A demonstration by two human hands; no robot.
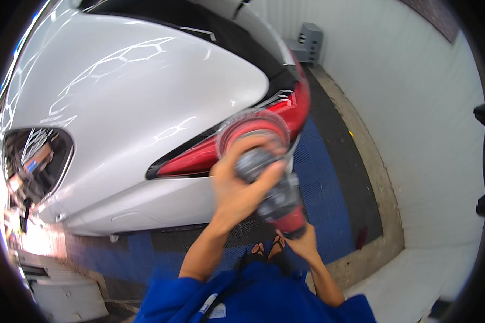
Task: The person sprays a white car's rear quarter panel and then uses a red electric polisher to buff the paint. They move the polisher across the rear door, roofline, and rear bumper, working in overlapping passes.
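A red and dark grey cordless-looking power polisher [277, 198] is held in both my hands, blurred by motion. My left hand [236, 177] wraps over its rounded head, the thumb and fingers spread around it. Lower down, my right hand [305, 244] grips the rear end of its body. The round pad [252, 117] with a pale, fuzzy rim covers the middle of a red tail light [190, 157]. Whether pad and lens touch cannot be told from above. Around the light curves the silver-white rear panel [153, 93] of a car, with hexagonal lamp reflections on it.
Black and blue floor tiles [323, 173] run around the car's rear. A pale wall [388, 121] curves along the right, with a grey step-like plastic unit [310, 44] at its foot. A grey cabinet [72, 298] stands lower left. My sandalled feet [268, 248] are below the polisher.
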